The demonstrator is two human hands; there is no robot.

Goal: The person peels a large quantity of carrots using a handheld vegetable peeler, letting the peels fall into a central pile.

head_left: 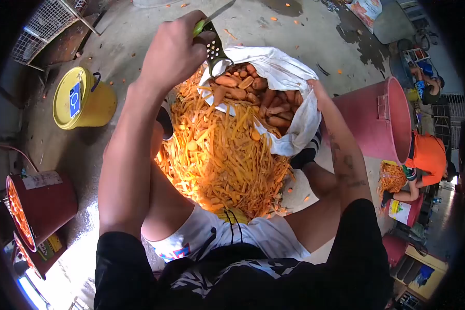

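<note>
My left hand [178,49] is raised past the heap, closed around the green handle [199,28] of a knife whose blade [219,11] points up and right. A dark piece with white dots [214,50] hangs by its thumb; I cannot make out what it is. My right hand [315,89] grips the rim of a white sack [305,121], its fingers partly hidden by the cloth. Inside the open sack lie several orange-brown roots [237,93], resembling sweet potatoes. A large heap of orange strips [217,160] spreads between my legs, against the sack's near side.
A yellow lidded bucket [95,106] with a phone [74,99] on top stands left. Dark red buckets [51,199] hold orange pieces at lower left. Close by on the right is a big pink tub [361,119]. A person in orange [430,159] bends beyond it.
</note>
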